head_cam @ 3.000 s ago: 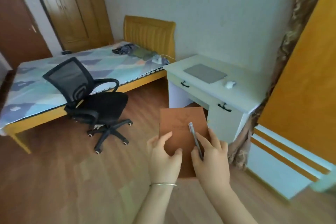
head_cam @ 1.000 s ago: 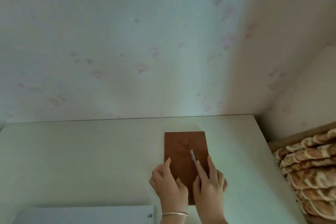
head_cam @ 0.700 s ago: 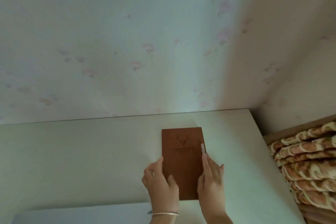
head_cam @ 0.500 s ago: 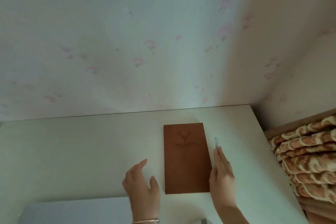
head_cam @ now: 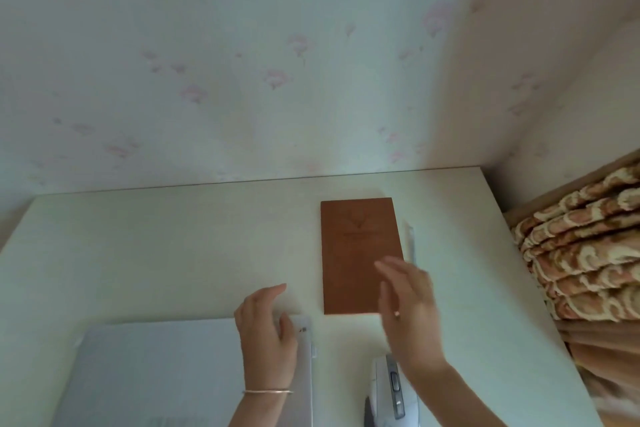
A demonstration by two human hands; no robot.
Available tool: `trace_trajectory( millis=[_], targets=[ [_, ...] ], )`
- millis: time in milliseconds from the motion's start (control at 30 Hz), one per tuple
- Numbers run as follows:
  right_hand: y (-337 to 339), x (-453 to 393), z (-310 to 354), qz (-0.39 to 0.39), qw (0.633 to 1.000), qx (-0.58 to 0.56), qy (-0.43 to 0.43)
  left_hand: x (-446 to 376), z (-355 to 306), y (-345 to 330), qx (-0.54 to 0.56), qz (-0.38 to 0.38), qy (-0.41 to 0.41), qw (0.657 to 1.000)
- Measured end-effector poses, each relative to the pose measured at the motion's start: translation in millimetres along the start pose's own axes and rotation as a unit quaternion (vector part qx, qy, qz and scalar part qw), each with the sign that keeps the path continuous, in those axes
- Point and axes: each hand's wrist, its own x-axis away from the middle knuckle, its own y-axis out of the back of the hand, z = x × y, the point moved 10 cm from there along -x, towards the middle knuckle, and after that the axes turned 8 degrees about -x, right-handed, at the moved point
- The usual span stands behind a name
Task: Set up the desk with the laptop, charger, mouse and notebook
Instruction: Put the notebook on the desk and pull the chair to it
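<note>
Both hands have let go: the notebook now lies flat near the surface's far right corner, pen beside it; left hand and right hand spread, empty

The person's left hand and forearm were bare, with no sleeve in view, and a thin silver-coloured metal bangle circled the left wrist. The right hand was blurred, its forearm likewise unsleeved. Whether it bore a ring could not be told.
</note>
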Motion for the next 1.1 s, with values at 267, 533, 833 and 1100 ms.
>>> trace_trajectory(
  millis=[267,533,833,1100],
  targets=[
    [-66.0,74.7,45.9,0.190,0.979,0.045,0.067,50.1,-2.5,13.7,-0.052,0.052,-0.085,0.994],
    [-48.1,125.0,96.8,0.201,0.975,0.015,0.089,111.4,15.7,79.1,-0.064,-0.010,-0.037,0.997],
    [-75.4,218.8,238.0,0.342,0.897,-0.075,0.270,279.6,87.7,258.4,-0.142,-0.244,0.188,0.941],
    [-70.6,450.1,379.0,0.525,0.710,-0.108,0.457,617.1,102.0,379.1,-0.244,-0.424,0.443,0.751]
  ],
)
